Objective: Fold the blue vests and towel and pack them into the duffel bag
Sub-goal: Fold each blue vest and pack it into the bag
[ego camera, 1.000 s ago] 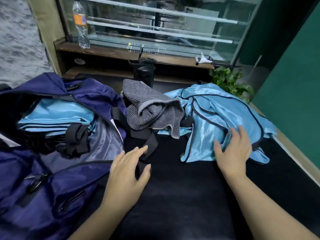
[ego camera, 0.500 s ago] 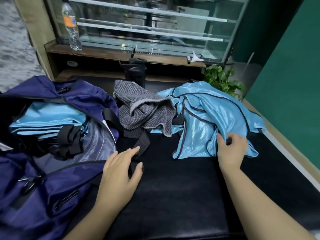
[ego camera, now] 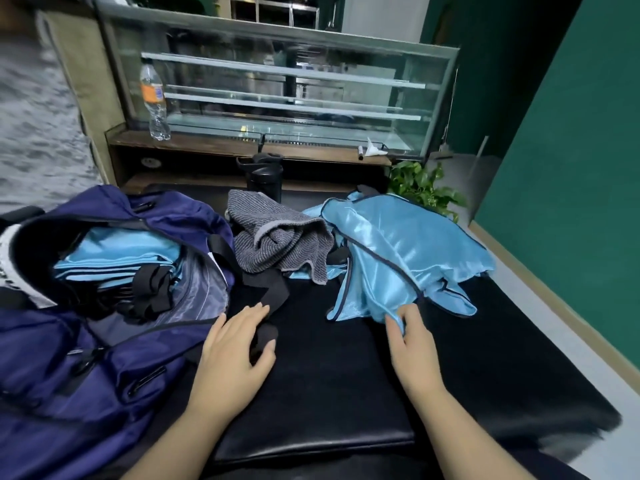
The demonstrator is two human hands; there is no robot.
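Dragged nearer, the blue vest (ego camera: 398,258) trails beyond the right hand (ego camera: 410,336), its grip pinching the hem.

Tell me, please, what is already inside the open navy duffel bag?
Inside the navy fabric duffel bag lie folded shiny light-blue vests, stacked, with black webbing straps lying over them. Anything beneath the stack is hidden.

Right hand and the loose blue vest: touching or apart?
Touching. The head view shows the right hand pinching the near edge of the loose blue vest, with a fold of the fabric caught between thumb and fingers.
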